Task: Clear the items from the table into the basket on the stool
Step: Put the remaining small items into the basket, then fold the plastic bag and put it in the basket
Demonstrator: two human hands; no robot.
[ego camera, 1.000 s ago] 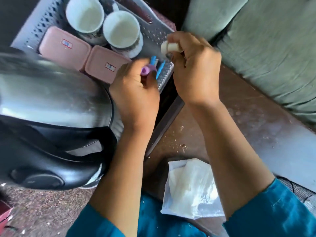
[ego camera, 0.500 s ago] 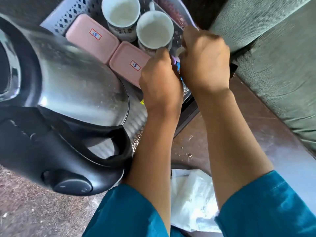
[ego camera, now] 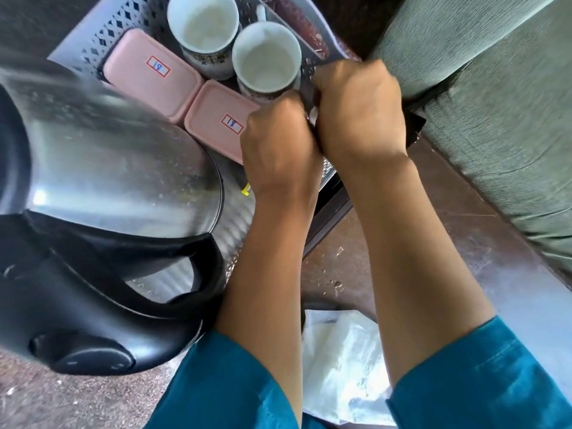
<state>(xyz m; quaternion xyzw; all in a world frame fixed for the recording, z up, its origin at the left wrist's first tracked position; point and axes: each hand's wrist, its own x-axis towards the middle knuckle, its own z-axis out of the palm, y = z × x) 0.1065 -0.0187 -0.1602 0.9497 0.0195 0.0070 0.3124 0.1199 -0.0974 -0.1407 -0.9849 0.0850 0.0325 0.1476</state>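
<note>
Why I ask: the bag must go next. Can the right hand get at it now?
Probably yes: the bag lies uncovered on the table by the right forearm. The right hand is up at the basket and need only draw back.

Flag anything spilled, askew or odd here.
Small crumbs or droplets lie scattered on the brown table, near the basket. Inside it, both cups stand upright and the two pink boxes lie flat. Nothing else stands out.

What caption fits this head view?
Left hand and right hand meet over the grey basket, beside two white mugs, two pink boxes and a steel kettle.
</note>
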